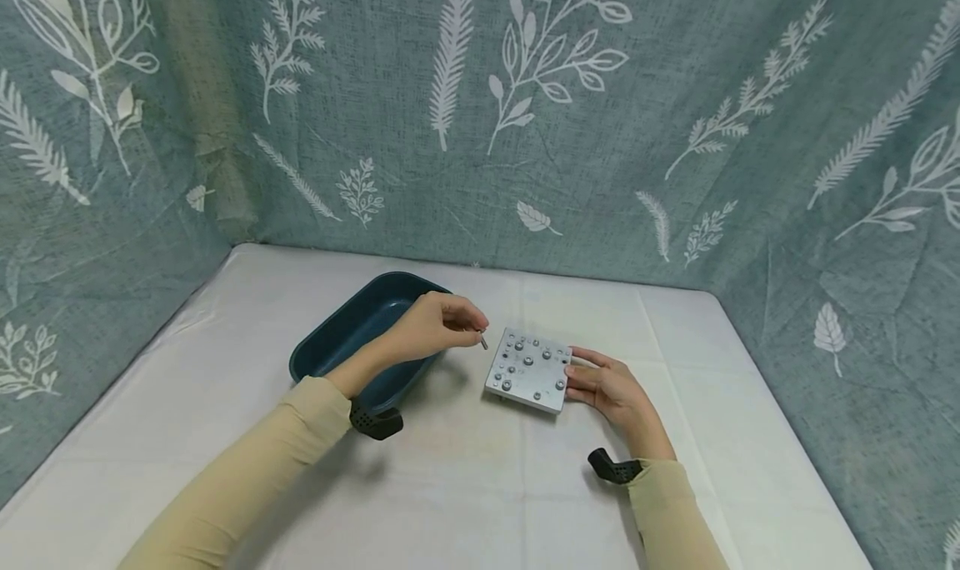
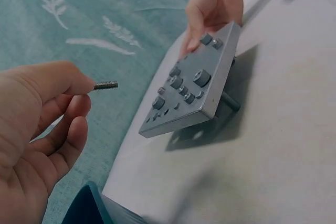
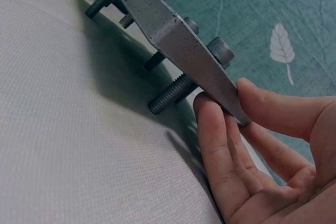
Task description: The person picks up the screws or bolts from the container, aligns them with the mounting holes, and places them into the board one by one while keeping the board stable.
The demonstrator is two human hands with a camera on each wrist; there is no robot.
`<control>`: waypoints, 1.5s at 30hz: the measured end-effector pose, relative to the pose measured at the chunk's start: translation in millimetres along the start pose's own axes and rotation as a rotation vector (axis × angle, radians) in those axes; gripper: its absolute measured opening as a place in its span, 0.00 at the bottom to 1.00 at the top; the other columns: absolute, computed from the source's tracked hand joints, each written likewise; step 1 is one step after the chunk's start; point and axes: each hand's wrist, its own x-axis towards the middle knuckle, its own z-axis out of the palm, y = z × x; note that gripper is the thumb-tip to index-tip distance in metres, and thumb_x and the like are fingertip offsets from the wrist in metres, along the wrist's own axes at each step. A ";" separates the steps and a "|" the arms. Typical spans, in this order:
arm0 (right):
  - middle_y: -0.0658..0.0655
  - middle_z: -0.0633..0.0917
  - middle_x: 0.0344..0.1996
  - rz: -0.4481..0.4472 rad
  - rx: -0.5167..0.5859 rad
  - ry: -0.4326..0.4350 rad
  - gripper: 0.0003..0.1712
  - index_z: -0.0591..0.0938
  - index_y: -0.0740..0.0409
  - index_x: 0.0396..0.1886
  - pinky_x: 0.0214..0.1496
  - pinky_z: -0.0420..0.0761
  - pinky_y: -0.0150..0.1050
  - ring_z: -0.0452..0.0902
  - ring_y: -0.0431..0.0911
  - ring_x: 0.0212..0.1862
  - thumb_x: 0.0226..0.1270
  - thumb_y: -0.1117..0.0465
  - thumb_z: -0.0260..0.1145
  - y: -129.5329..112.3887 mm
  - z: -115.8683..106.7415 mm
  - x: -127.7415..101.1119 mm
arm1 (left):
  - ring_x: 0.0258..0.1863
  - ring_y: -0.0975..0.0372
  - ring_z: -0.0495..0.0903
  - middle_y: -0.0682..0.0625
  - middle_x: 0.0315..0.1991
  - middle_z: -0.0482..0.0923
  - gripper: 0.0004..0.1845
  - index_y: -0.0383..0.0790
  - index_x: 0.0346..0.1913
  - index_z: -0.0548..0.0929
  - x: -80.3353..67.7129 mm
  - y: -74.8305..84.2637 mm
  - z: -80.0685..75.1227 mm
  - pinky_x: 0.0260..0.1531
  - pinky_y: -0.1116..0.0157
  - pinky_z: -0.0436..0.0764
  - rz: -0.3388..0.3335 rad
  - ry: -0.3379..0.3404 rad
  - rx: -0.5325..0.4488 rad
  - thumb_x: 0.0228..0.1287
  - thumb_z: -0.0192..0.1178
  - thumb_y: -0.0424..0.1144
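The left hand (image 1: 435, 327) pinches a small bolt (image 2: 106, 85) just left of the metal plate (image 1: 529, 369) (studded with bolts), which the right hand (image 1: 611, 391) grips, apparently tilted off the desk (image 1: 465, 478).

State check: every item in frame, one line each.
left hand: pinching a small screw, above the table
small screw: held by one end, threaded tip free
right hand: holding the plate's edge, thumb on top
metal plate: propped on its screws, several screws seated, some holes empty
blue tray: upright on the table, contents hidden
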 end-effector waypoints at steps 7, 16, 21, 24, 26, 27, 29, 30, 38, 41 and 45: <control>0.63 0.84 0.49 -0.005 -0.008 -0.005 0.34 0.71 0.61 0.69 0.38 0.85 0.39 0.85 0.51 0.41 0.63 0.75 0.67 0.6 -0.6 -0.2 | 0.36 0.59 0.82 0.48 0.37 0.85 0.07 0.39 0.42 0.87 20.6 -4.3 2.3 0.39 0.63 0.83 0.020 -0.088 0.089 0.62 0.65 0.28; 0.63 0.84 0.50 -0.005 0.003 -0.023 0.35 0.69 0.62 0.70 0.38 0.85 0.39 0.85 0.52 0.41 0.63 0.75 0.67 0.9 -0.9 0.1 | 0.34 0.62 0.82 0.42 0.37 0.85 0.08 0.32 0.42 0.86 44.0 -10.9 9.4 0.38 0.65 0.82 0.081 -0.193 0.179 0.61 0.63 0.25; 0.63 0.84 0.49 -0.014 0.001 -0.031 0.35 0.68 0.63 0.71 0.37 0.85 0.38 0.85 0.51 0.40 0.64 0.76 0.65 1.6 0.0 -0.1 | 0.33 0.63 0.83 0.41 0.37 0.85 0.07 0.31 0.41 0.87 50.1 -13.8 18.0 0.37 0.66 0.83 0.095 -0.225 0.183 0.61 0.63 0.24; 0.63 0.84 0.49 -0.012 -0.001 -0.030 0.34 0.68 0.63 0.71 0.37 0.85 0.38 0.85 0.51 0.40 0.65 0.76 0.65 1.4 0.6 -1.2 | 0.33 0.64 0.83 0.44 0.37 0.85 0.07 0.33 0.41 0.87 51.8 -16.3 23.2 0.36 0.67 0.83 0.075 -0.233 0.203 0.60 0.64 0.24; 0.63 0.84 0.49 -0.012 -0.003 -0.023 0.34 0.69 0.62 0.71 0.37 0.85 0.38 0.85 0.51 0.40 0.65 0.76 0.65 1.1 0.9 -1.7 | 0.33 0.65 0.82 0.46 0.36 0.85 0.07 0.34 0.40 0.87 52.5 -18.1 26.6 0.36 0.68 0.82 0.065 -0.230 0.226 0.60 0.65 0.24; 0.63 0.84 0.49 -0.013 -0.003 -0.020 0.35 0.68 0.62 0.71 0.38 0.85 0.38 0.85 0.51 0.40 0.65 0.75 0.65 1.0 0.8 -2.0 | 0.33 0.66 0.82 0.46 0.36 0.85 0.07 0.34 0.40 0.87 52.6 -18.6 27.9 0.36 0.68 0.82 0.059 -0.227 0.237 0.60 0.65 0.24; 0.63 0.84 0.49 -0.017 -0.006 -0.020 0.35 0.68 0.63 0.71 0.38 0.85 0.38 0.85 0.51 0.41 0.65 0.75 0.65 1.3 0.4 -2.0 | 0.33 0.66 0.82 0.47 0.35 0.85 0.06 0.35 0.39 0.88 52.5 -20.2 30.9 0.36 0.69 0.82 0.053 -0.224 0.258 0.60 0.66 0.25; 0.63 0.84 0.50 -0.016 -0.008 -0.018 0.35 0.68 0.62 0.71 0.38 0.85 0.38 0.85 0.51 0.41 0.65 0.75 0.65 1.4 0.2 -2.1 | 0.33 0.67 0.82 0.48 0.35 0.85 0.06 0.36 0.39 0.88 52.2 -20.9 32.2 0.36 0.69 0.82 0.049 -0.226 0.264 0.60 0.67 0.25; 0.64 0.83 0.50 -0.008 0.012 -0.011 0.34 0.69 0.63 0.70 0.37 0.85 0.39 0.85 0.52 0.40 0.64 0.76 0.65 3.2 -0.1 -0.6 | 0.35 0.67 0.83 0.51 0.35 0.86 0.07 0.37 0.38 0.89 49.3 -25.9 38.4 0.38 0.69 0.81 0.049 -0.251 0.266 0.60 0.66 0.24; 0.63 0.83 0.50 -0.012 0.006 -0.020 0.35 0.68 0.63 0.71 0.37 0.85 0.38 0.85 0.51 0.41 0.64 0.75 0.66 2.3 -0.5 -0.6 | 0.35 0.66 0.82 0.50 0.36 0.86 0.08 0.37 0.39 0.89 49.8 -24.8 39.7 0.38 0.69 0.81 0.054 -0.259 0.279 0.60 0.65 0.24; 0.63 0.83 0.50 -0.014 0.005 -0.029 0.35 0.68 0.63 0.71 0.38 0.85 0.38 0.85 0.51 0.40 0.64 0.75 0.66 0.6 -1.5 -0.9 | 0.36 0.65 0.81 0.49 0.37 0.85 0.08 0.36 0.40 0.88 47.0 -19.4 42.0 0.38 0.70 0.80 0.058 -0.252 0.331 0.61 0.64 0.24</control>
